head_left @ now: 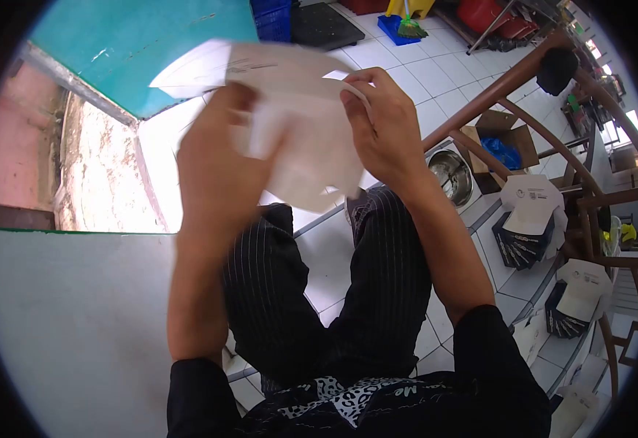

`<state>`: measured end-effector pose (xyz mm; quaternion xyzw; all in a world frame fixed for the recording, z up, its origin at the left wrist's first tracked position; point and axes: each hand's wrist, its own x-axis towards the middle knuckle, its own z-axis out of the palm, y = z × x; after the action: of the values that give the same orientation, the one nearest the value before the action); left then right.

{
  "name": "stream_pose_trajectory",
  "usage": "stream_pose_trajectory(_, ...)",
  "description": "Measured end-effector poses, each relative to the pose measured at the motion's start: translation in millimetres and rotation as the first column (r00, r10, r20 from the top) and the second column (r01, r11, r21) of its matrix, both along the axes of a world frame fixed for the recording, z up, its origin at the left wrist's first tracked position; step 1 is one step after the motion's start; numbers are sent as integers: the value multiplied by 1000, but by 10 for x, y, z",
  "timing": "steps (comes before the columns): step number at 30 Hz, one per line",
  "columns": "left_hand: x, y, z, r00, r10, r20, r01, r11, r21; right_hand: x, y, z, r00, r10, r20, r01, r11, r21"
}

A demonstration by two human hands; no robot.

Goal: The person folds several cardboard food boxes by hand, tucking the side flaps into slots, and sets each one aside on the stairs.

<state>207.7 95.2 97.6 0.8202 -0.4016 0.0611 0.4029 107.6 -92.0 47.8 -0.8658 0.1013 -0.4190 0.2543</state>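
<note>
A white cardboard blank (308, 150), shaped like an unfolded box with cut flaps, is up in front of me above my knees. My right hand (388, 120) is closed on its right edge, with the thumb and fingers pinching a flap. My left hand (224, 157) is at the blank's left side, smeared by motion. Its thumb lies across the face of the board, and its fingers are too blurred to show whether they grip. A lighter flap (195, 69) sticks out at the upper left. Dark print runs along the top part.
Stacks of similar cardboard pieces, white (530, 197) and dark (567, 314), lie on the tiled floor at right. Near them are a metal bowl (450, 177), an open carton (520, 139) with blue plastic, and a brown railing (494, 87). A blue dustpan (399, 31) sits farther back.
</note>
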Motion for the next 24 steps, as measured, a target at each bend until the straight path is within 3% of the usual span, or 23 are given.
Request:
stream_pose_trajectory(1,-154,-85,-94,995,-99,-28,101,993,66,28,22,12,999,-9,-37,12,996,93)
stream_pose_trajectory(2,-259,-181,-152,975,-159,152,129,974,188,62,31,31,997,-14,-74,27,983,183)
stream_pose_trajectory(3,-315,-221,-109,985,-169,34,155,955,251,80,34,52,993,-20,-113,50,961,272)
stream_pose_trajectory(5,-283,-208,-127,964,-214,158,139,911,389,38,-100,92,992,57,-112,-9,921,391)
stream_pose_trajectory(8,-181,-242,-196,954,-298,-34,280,842,462,4,-175,145,981,131,-139,-42,857,513)
stream_pose_trajectory(11,55,-388,-232,919,-211,-334,348,833,431,-10,-269,295,896,71,-439,33,974,226)
stream_pose_trajectory(12,187,-436,-377,810,-272,-519,451,855,256,-1,-264,297,889,-12,-457,15,1000,3)
stream_pose_trajectory(14,282,-494,-532,489,-307,-817,423,902,-86,54,-205,285,879,-183,-439,-28,902,-431)
stream_pose_trajectory(16,279,-509,-567,140,-373,-917,223,914,-338,133,-157,249,948,-135,-287,-62,808,-585)
stream_pose_trajectory(17,255,-519,-553,137,-423,-896,163,902,-400,182,-119,234,973,-97,-209,-66,751,-657)
stream_pose_trajectory(19,205,-537,-521,143,-517,-844,41,855,-517,266,-31,236,988,-70,-138,-37,762,-647)
stream_pose_trajectory(20,233,-505,-501,233,-510,-828,130,860,-493,313,-37,218,991,-55,-121,-36,770,-637)
stream_pose_trajectory(24,-37,-654,-532,631,-469,-618,-13,790,-613,296,18,321,986,36,-162,-109,877,-469)
